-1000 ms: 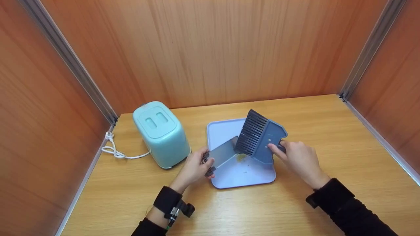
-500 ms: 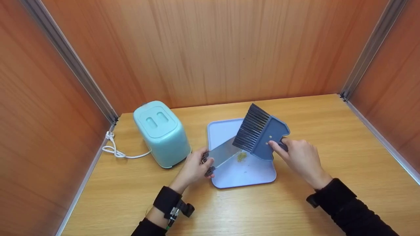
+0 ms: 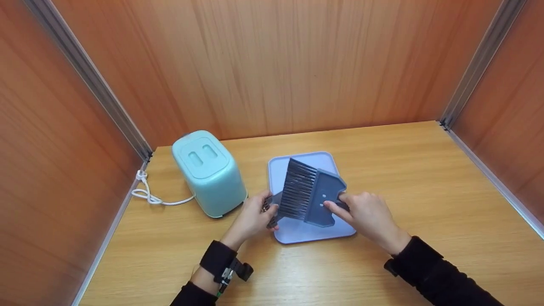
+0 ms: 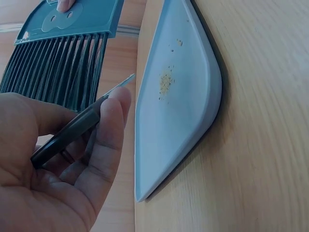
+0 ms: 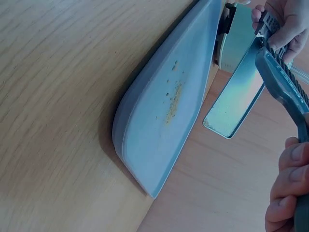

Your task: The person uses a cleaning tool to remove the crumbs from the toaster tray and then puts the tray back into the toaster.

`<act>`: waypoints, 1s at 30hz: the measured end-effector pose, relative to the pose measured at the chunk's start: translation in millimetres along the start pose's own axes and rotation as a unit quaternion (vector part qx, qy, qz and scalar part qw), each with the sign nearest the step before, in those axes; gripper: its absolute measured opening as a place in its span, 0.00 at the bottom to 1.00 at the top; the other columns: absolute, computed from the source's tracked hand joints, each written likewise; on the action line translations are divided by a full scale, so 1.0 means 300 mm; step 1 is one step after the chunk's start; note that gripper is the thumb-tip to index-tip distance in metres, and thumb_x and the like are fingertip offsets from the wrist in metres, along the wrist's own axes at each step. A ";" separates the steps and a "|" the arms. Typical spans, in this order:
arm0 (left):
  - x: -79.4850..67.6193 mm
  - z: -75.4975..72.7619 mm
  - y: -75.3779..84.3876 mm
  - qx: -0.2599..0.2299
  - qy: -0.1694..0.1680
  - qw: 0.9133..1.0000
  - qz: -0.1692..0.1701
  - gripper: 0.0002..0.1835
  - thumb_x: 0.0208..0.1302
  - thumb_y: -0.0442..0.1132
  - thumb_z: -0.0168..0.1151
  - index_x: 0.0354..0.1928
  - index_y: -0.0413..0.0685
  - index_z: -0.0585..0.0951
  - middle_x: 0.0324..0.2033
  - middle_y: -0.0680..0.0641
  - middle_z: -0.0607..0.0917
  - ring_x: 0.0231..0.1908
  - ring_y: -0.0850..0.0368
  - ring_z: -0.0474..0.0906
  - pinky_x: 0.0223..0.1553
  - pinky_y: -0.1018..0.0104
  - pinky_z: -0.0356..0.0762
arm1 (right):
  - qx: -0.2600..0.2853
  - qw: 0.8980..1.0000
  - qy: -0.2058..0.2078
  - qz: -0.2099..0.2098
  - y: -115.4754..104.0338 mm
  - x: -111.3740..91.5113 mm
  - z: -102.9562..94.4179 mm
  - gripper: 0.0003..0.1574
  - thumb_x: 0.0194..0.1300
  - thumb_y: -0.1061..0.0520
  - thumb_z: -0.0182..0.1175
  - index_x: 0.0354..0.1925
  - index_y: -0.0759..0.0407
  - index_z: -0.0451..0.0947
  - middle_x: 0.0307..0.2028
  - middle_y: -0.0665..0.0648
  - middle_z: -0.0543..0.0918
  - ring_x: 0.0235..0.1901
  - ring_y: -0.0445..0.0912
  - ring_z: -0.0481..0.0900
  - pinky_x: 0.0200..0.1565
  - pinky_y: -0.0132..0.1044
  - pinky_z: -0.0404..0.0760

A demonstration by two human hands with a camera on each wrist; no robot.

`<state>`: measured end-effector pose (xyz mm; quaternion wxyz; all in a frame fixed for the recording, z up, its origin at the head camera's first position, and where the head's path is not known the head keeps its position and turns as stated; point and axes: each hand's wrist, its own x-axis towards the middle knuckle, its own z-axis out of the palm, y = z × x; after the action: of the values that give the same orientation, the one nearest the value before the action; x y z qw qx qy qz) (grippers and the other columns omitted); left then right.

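Note:
My left hand (image 3: 251, 217) grips the dark slotted end of a metal crumb tray (image 5: 236, 92), held above a lavender serving tray (image 3: 312, 233). A blue-grey brush (image 3: 326, 199) with long dark bristles is in my right hand (image 3: 372, 217), its forefinger extended along the brush body. In the head view the brush lies across the crumb tray and hides most of it. Bristles reach close to my left fingers; contact is hard to tell. A small pile of yellowish crumbs (image 4: 165, 83) lies on the serving tray. A few specks cling near the crumb tray's far end.
A mint-green toaster (image 3: 212, 174) stands left of the serving tray. Its white cord and plug (image 3: 148, 196) lie beside it near the table's left edge. Wood-grain panels (image 3: 297, 63) enclose the table at the back and both sides.
The brush first lifts slightly up and right, then moves left and down over the crumb tray, covering it and the crumbs in the head view. My left hand stays nearly still.

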<state>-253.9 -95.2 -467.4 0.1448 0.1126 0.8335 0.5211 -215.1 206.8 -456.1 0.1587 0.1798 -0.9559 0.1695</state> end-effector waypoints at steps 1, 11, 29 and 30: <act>0.000 0.000 0.001 -0.001 0.000 1.000 0.000 0.09 0.81 0.31 0.56 0.57 0.40 0.78 0.50 0.36 0.85 0.33 0.52 0.90 0.37 0.53 0.93 | -0.006 1.000 0.002 -0.005 -0.004 0.001 0.003 0.32 0.75 0.35 0.65 0.20 0.51 0.75 0.13 0.43 0.58 0.13 0.36 0.59 0.21 0.29 0.51; 0.000 -0.004 -0.008 -0.008 -0.004 1.000 0.017 0.09 0.80 0.31 0.57 0.56 0.39 0.78 0.42 0.39 0.82 0.28 0.52 0.89 0.35 0.55 0.93 | -0.042 0.999 0.003 0.016 0.018 0.004 0.011 0.31 0.75 0.36 0.66 0.23 0.56 0.80 0.13 0.45 0.62 0.13 0.38 0.62 0.19 0.30 0.52; 0.006 0.011 -0.001 0.007 0.006 1.000 0.030 0.04 0.79 0.31 0.57 0.49 0.39 0.78 0.39 0.40 0.83 0.28 0.53 0.88 0.33 0.54 0.93 | -0.028 1.000 0.007 0.003 -0.007 -0.004 0.019 0.33 0.75 0.35 0.66 0.19 0.51 0.72 0.14 0.43 0.56 0.13 0.37 0.58 0.20 0.29 0.49; 0.008 0.013 0.001 0.008 0.005 1.000 0.030 0.04 0.79 0.31 0.57 0.50 0.39 0.78 0.39 0.40 0.83 0.29 0.53 0.88 0.33 0.55 0.93 | -0.034 0.999 0.006 0.001 -0.006 -0.005 0.021 0.32 0.74 0.36 0.66 0.19 0.51 0.74 0.14 0.43 0.56 0.13 0.37 0.58 0.20 0.29 0.48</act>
<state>-254.6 -91.0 -469.1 0.1244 0.1358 0.8347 0.5190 -214.7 203.2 -461.9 0.1707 0.1723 -0.9603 0.1380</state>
